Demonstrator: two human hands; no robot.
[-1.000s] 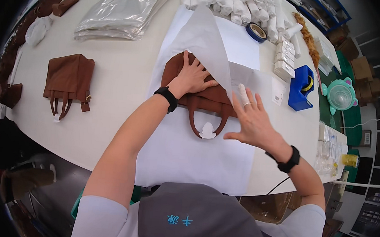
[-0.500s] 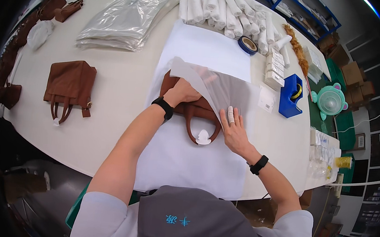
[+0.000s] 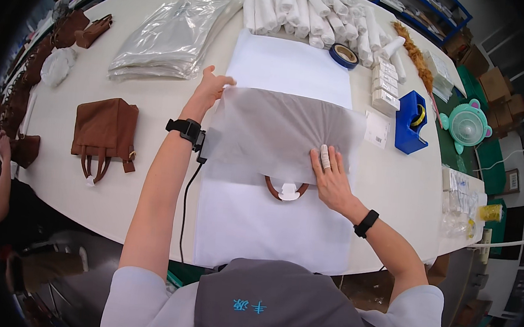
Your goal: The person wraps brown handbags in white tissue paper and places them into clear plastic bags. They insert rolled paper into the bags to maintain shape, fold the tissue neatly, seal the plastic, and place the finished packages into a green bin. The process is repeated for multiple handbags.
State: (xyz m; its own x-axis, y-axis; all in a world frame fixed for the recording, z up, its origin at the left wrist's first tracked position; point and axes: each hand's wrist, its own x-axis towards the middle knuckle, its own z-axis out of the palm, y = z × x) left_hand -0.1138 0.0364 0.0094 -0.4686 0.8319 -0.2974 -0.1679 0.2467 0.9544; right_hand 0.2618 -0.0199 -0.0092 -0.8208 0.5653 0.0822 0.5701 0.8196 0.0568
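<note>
White table [image 3: 158, 207] with a rounded near edge fills most of the view, and at the right, beyond it, a green fan [image 3: 468, 128] stands near some cardboard boxes [image 3: 496, 84]. On the table lies a long white sheet [image 3: 272, 230], and over its middle part is spread a thin grey sheet [image 3: 265, 126]. The brown bag lies under this grey sheet, near the centre of the table; only its handle [image 3: 270, 188] comes out clearly below the lower border, with a white wrapping piece [image 3: 289, 192] on it.

The right hand [image 3: 335, 185] rests on the lower right part of the grey sheet, palm down, with fingers extended and a little apart, so it is not grasping anything. One of its fingers carries a white wrap [image 3: 325, 156]. The left hand [image 3: 208, 90] is at the upper left corner of the same sheet, with one finger pointing away from the body; whether it pinches the corner or only touches it, I cannot tell.

To the left of the sheets lies a second brown bag [image 3: 104, 126], its handles toward the near edge. Farther away are a pile of clear plastic bags [image 3: 170, 37] and a heap of white rolls [image 3: 312, 15]. At the right side I see a roll of dark tape [image 3: 343, 56], small white boxes [image 3: 386, 87] and a blue tape dispenser [image 3: 410, 126].
</note>
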